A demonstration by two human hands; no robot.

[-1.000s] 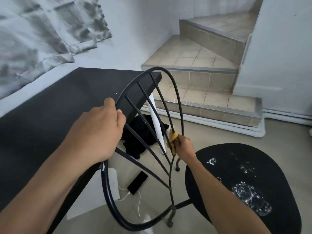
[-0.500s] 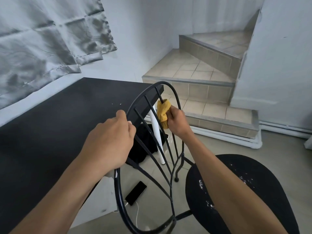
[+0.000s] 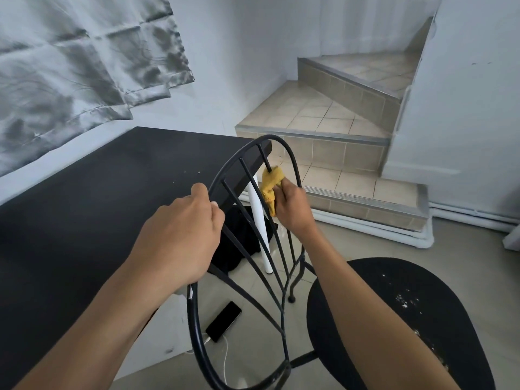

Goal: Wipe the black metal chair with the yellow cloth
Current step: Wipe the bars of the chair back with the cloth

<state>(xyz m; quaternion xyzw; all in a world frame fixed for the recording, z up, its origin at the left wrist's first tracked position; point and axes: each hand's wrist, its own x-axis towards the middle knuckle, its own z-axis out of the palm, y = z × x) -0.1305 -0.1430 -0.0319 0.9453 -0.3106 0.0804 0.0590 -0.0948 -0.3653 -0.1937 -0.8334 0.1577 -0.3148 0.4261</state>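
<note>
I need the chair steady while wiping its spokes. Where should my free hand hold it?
Grip the black metal chair by its backrest hoop, left side, from above, where the left hand is: the thin tube suits wrapped fingers and is clear of the yellow cloth.

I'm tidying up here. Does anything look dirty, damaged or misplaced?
White specks dot the black chair seat, so it looks unwiped. A phone lies on the floor nearby, with a white cable, easy to step on.

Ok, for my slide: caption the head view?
Left hand grips the black metal chair by its hooped back; right hand holds a yellow cloth round one spoke.
</note>
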